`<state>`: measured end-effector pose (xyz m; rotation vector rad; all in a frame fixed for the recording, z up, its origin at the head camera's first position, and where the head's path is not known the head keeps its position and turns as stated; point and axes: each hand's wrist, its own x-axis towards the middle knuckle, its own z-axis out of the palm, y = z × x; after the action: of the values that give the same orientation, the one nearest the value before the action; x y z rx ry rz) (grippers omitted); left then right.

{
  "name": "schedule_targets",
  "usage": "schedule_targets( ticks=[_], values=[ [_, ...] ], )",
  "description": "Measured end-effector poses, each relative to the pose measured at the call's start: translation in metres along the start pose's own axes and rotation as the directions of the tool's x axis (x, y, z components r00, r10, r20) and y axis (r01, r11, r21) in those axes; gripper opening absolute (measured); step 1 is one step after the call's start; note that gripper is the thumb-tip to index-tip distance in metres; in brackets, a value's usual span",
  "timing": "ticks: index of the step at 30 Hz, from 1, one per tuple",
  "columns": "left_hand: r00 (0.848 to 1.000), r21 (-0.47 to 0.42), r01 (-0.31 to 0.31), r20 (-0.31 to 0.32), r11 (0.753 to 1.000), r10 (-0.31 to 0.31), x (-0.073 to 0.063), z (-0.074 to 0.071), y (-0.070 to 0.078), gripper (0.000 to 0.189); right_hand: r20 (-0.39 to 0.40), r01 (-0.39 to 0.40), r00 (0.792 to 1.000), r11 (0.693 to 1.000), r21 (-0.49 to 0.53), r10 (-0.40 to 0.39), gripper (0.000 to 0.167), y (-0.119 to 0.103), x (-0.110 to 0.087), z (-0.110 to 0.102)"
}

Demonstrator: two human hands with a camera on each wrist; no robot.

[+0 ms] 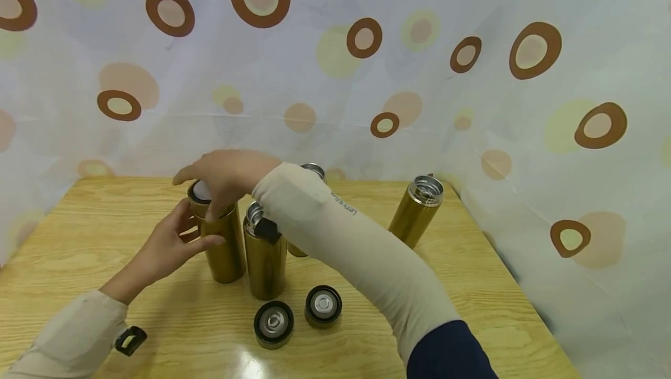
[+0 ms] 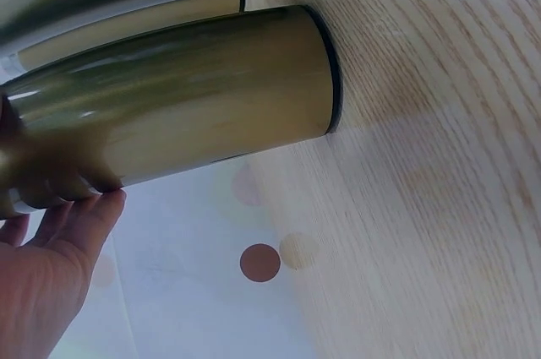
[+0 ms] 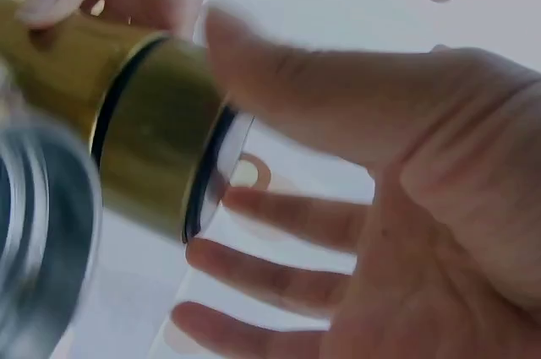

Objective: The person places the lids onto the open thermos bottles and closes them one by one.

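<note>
A gold thermos flask (image 1: pixel 226 254) with its lid (image 3: pixel 156 135) on stands upright at the left of the group. My left hand (image 1: pixel 162 245) holds it near the top, thumb in front and fingers round the far side. Over the lid, my right hand (image 1: pixel 225 175) has its fingers spread and nearly straight, with the thumb close by the lid's side. The right thumb is blurred, and whether it presses the lid is hard to tell. Beside this flask stands an open gold flask (image 1: pixel 266 271) without a lid.
Another lidless flask (image 1: pixel 297 250) is partly hidden behind the right forearm. Farther right stands one more open flask (image 1: pixel 414 216). Two lids, a left one (image 1: pixel 274 325) and a right one (image 1: pixel 323 306), lie underside up on the wooden table (image 1: pixel 472 309). A patterned curtain (image 1: pixel 325 88) hangs behind.
</note>
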<state>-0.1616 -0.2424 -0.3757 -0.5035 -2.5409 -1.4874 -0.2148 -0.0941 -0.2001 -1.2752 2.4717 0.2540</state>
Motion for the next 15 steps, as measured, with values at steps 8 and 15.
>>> schedule_targets(
  ticks=[8,15],
  values=[
    [1.0,-0.002,-0.005,-0.011,1.0,0.005,0.0,0.001,0.0,0.078,-0.072,0.115,0.991,0.993,-0.026,-0.117,0.06,0.012,-0.005,0.001],
    [1.0,-0.003,0.002,-0.023,1.0,-0.002,-0.001,0.003,-0.001,0.08,-0.116,0.163,0.977,0.98,-0.118,-0.176,0.053,0.014,-0.002,0.008]
  ],
)
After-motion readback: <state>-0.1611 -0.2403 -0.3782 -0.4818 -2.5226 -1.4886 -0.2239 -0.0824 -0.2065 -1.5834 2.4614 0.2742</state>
